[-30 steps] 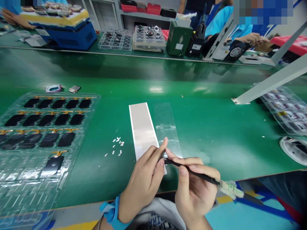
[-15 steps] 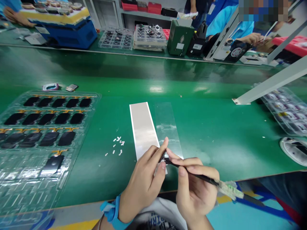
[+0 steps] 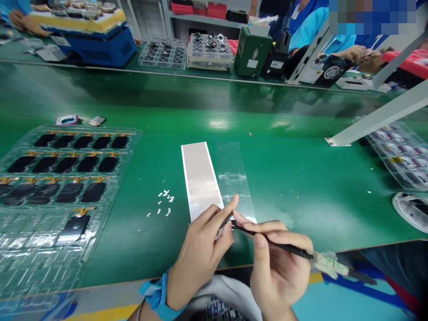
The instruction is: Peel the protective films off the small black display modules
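My left hand (image 3: pixel 200 254) pinches a small dark part (image 3: pixel 227 221) between thumb and forefinger, just over the near end of a white strip (image 3: pixel 199 178). My right hand (image 3: pixel 279 267) grips black tweezers (image 3: pixel 284 247) whose tip meets that part. A clear film strip (image 3: pixel 234 176) lies beside the white strip on the green belt (image 3: pixel 287 174). Both hands are closed.
A clear tray (image 3: pixel 60 178) of black parts with orange flex tails lies at left. Small white scraps (image 3: pixel 163 205) lie near the strip. More trays (image 3: pixel 397 154) sit at right under a white bar (image 3: pixel 377 118). Co-workers' hands, a blue box and a green box line the far side.
The hands have stayed almost still; my left forefinger has stretched slightly forward and the tweezers have shifted a little to the right.
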Motion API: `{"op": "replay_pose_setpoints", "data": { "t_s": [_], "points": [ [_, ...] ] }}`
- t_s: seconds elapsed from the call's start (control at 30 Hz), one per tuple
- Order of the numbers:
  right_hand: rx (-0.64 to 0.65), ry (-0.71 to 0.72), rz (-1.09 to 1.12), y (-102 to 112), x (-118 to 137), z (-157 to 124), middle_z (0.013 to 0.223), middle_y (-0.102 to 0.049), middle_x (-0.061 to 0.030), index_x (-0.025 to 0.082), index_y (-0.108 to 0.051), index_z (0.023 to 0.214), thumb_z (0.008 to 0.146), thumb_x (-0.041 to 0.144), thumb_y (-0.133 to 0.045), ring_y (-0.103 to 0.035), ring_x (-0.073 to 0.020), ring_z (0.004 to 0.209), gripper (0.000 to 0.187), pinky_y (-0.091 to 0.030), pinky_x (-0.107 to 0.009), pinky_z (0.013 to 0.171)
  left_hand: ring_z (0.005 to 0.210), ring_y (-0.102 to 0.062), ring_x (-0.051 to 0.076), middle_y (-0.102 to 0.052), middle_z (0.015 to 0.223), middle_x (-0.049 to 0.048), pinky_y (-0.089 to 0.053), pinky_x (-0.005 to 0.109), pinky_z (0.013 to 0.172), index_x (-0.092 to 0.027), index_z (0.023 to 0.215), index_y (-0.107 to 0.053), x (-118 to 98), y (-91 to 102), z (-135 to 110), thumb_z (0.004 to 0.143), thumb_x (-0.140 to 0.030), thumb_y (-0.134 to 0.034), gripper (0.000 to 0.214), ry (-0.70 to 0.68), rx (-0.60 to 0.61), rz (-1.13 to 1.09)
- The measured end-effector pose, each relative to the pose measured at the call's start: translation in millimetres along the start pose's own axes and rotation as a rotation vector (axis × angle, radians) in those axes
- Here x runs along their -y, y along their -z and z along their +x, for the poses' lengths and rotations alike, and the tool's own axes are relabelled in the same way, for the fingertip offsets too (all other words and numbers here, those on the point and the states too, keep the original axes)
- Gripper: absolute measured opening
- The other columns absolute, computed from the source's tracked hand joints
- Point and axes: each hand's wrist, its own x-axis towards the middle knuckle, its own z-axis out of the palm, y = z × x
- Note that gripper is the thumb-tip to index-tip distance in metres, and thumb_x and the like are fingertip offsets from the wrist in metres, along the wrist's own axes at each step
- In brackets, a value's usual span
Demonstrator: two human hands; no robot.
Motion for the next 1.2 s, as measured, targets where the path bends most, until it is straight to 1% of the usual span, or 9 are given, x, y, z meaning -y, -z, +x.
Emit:
{"op": "replay_pose_setpoints", "data": {
  "t_s": [0.5, 0.6, 0.7, 0.77, 0.83, 0.93, 0.97, 1.07, 1.2],
  "points": [
    [0.015, 0.049, -0.032, -0.2, -3.3, -1.3, 0.096, -0.070, -0.0055, 0.019, -0.050, 0.104, 0.088, -0.007, -0.049, -0.072, -0.0195, 0.098, 0.031, -0.066, -0.040, 0.084, 0.080, -0.059, 0.016, -0.059, 0.093, 0.0026, -0.049, 0.027, 0.072, -0.028, 0.150, -0.037, -2.3, -1.6, 2.0, 0.102, -0.016, -0.036, 0.050, 0.015, 0.029, 0.034],
    [-0.047, 0.079, -0.024, 7.7, -5.0, 6.1, 0.095, -0.070, -0.0059, 0.019, -0.050, 0.105, 0.088, -0.006, -0.050, -0.073, -0.0208, 0.092, 0.029, -0.067, -0.045, 0.080, 0.083, -0.063, 0.017, -0.064, 0.095, 0.0040, -0.049, 0.028, 0.073, -0.022, 0.136, -0.046, -13.9, 10.3, 0.2, 0.102, -0.018, -0.036, 0.035, 0.012, -0.012, 0.112],
    [-0.146, 0.120, -0.061, 22.3, -11.8, 20.8, 0.090, -0.069, -0.0055, 0.017, -0.051, 0.101, 0.087, -0.003, -0.057, -0.074, -0.0217, 0.083, 0.025, -0.068, -0.047, 0.077, 0.063, -0.061, 0.014, -0.062, 0.076, -0.0016, -0.043, 0.025, 0.057, -0.022, 0.107, -0.050, -37.0, 42.1, 8.4, 0.101, -0.020, -0.039, 0.012, -0.009, -0.145, 0.260],
    [-0.190, 0.121, -0.096, 32.5, -19.9, 30.4, 0.086, -0.067, -0.0046, 0.016, -0.052, 0.098, 0.085, 0.000, -0.063, -0.074, -0.0222, 0.080, 0.023, -0.068, -0.047, 0.075, 0.050, -0.054, 0.012, -0.057, 0.066, -0.0049, -0.036, 0.024, 0.048, -0.023, 0.099, -0.048, -50.6, 71.1, 29.6, 0.101, -0.025, -0.042, 0.007, -0.015, -0.254, 0.346],
    [-0.182, 0.099, -0.108, 41.2, -29.6, 36.2, 0.084, -0.066, -0.0033, 0.016, -0.052, 0.096, 0.084, 0.004, -0.067, -0.075, -0.0226, 0.080, 0.023, -0.068, -0.044, 0.073, 0.052, -0.054, 0.012, -0.056, 0.068, -0.0050, -0.037, 0.025, 0.052, -0.022, 0.104, -0.048, -52.0, 99.8, 66.3, 0.102, -0.032, -0.042, 0.012, -0.016, -0.345, 0.395],
    [-0.126, -0.002, -0.087, 51.4, -42.3, 36.6, 0.086, -0.067, -0.0030, 0.017, -0.052, 0.096, 0.085, 0.007, -0.068, -0.076, -0.0232, 0.082, 0.022, -0.067, -0.037, 0.073, 0.070, -0.061, 0.014, -0.063, 0.081, 0.0006, -0.043, 0.026, 0.064, -0.016, 0.110, -0.054, -23.3, 126.8, 137.9, 0.103, -0.034, -0.040, 0.024, 0.084, -0.287, 0.521],
    [-0.116, -0.039, -0.082, 53.9, -45.1, 35.5, 0.086, -0.067, -0.0033, 0.017, -0.052, 0.097, 0.086, 0.008, -0.068, -0.077, -0.0233, 0.083, 0.021, -0.067, -0.036, 0.073, 0.075, -0.062, 0.014, -0.065, 0.086, 0.0021, -0.045, 0.026, 0.068, -0.015, 0.112, -0.056, -8.2, 129.2, 161.3, 0.104, -0.032, -0.038, 0.026, 0.179, -0.224, 0.580],
    [-0.114, -0.090, -0.102, 57.8, -49.2, 33.2, 0.088, -0.069, -0.0045, 0.017, -0.054, 0.096, 0.086, 0.012, -0.069, -0.077, -0.0239, 0.084, 0.019, -0.066, -0.033, 0.073, 0.078, -0.065, 0.016, -0.068, 0.093, 0.0050, -0.053, 0.033, 0.074, -0.013, 0.111, -0.062, 35.1, 120.0, 216.1, 0.101, -0.028, -0.049, 0.022, 0.279, -0.119, 0.618],
    [-0.116, -0.089, -0.159, 55.5, -49.3, 32.9, 0.084, -0.070, -0.0058, 0.017, -0.055, 0.090, 0.084, 0.014, -0.071, -0.077, -0.0234, 0.077, 0.017, -0.066, -0.031, 0.069, 0.098, -0.066, 0.022, -0.064, 0.119, 0.0092, -0.057, 0.042, 0.083, -0.016, 0.121, -0.060, 57.2, 108.0, 243.2, 0.096, -0.034, -0.061, 0.031, 0.374, -0.047, 0.717]
  ]
}}
